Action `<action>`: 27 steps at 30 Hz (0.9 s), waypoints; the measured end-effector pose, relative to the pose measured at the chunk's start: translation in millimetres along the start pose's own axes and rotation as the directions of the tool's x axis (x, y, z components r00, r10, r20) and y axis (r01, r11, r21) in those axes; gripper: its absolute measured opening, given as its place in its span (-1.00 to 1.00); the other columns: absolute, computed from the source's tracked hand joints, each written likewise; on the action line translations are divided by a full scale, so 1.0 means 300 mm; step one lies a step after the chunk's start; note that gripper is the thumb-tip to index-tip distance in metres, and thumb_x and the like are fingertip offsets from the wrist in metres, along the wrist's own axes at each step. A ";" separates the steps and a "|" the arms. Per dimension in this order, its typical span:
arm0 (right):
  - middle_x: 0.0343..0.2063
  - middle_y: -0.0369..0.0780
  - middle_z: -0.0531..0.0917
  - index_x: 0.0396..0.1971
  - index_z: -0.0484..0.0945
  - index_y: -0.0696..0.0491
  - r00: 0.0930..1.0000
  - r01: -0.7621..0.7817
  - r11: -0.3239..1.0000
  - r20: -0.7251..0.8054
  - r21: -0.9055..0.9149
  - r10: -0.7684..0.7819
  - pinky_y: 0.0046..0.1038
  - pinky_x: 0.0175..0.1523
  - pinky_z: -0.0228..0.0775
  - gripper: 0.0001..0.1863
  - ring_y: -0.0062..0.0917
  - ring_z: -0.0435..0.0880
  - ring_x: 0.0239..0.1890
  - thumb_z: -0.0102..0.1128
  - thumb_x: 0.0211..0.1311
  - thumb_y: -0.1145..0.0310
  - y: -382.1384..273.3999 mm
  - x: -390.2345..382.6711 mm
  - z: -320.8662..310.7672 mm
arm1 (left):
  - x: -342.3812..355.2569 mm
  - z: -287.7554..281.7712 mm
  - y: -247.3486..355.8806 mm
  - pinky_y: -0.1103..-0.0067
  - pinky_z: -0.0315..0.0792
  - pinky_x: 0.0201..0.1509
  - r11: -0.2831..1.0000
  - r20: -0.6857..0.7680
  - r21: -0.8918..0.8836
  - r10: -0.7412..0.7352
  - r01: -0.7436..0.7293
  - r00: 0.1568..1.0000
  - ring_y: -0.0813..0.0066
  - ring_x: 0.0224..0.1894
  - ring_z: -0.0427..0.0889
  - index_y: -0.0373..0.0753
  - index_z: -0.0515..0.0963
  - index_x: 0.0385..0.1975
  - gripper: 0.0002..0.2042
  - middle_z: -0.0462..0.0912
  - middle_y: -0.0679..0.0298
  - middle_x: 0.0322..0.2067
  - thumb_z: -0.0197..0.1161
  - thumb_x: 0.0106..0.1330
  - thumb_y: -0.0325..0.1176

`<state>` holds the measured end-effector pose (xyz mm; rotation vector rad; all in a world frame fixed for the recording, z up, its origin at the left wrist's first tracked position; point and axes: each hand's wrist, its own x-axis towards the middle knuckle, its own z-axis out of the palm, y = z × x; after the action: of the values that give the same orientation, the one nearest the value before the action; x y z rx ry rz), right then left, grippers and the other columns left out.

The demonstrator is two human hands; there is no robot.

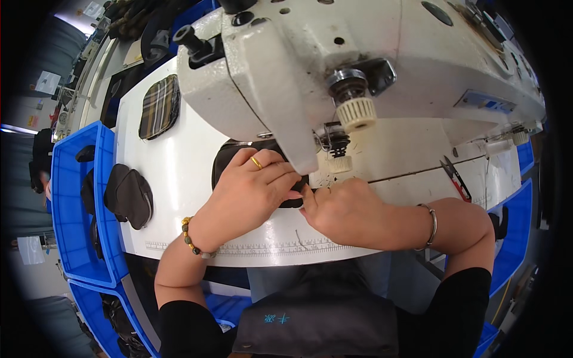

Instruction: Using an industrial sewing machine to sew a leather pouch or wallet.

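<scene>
A black fabric piece (pixel 222 164), with what looks like a zipper along its far edge, lies on the white sewing table (pixel 185 221) under the head of a white sewing machine (pixel 268 77). My left hand (pixel 248 182) is on top of it, fingers closed and bent over the cloth. From the right, my right hand (pixel 349 212) pinches the piece's near right edge between thumb and forefinger. The fingertips of both hands almost meet just below the machine head. The needle and presser foot are hidden behind the machine head and my hands.
Red-and-black thread snips (pixel 457 179) lie on the right of the table. Dark fabric pieces (pixel 129 197) are stacked at left, with a plaid piece (pixel 160 107) farther back. A blue bin (pixel 107 209) stands beside the left edge, another blue bin (pixel 518 230) at the right.
</scene>
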<state>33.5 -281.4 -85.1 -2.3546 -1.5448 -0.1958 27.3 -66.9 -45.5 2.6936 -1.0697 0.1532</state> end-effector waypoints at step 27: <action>-0.81 -0.29 0.44 -0.48 0.57 0.05 0.945 -0.164 0.953 -0.317 -0.255 0.078 -0.33 -0.66 0.33 -0.89 -0.38 0.55 -0.74 0.29 -0.02 0.39 0.114 0.077 0.029 | 0.023 0.029 -0.019 0.38 0.37 0.12 0.987 -0.156 -0.023 -0.160 0.158 0.975 0.32 -0.06 0.61 -0.20 0.63 -0.23 -0.77 0.69 0.34 -0.23 0.38 0.16 -0.26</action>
<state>73.5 -271.1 -93.1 -2.4726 -1.2881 -0.7539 36.3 -69.7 -53.6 2.6911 -0.8036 0.3252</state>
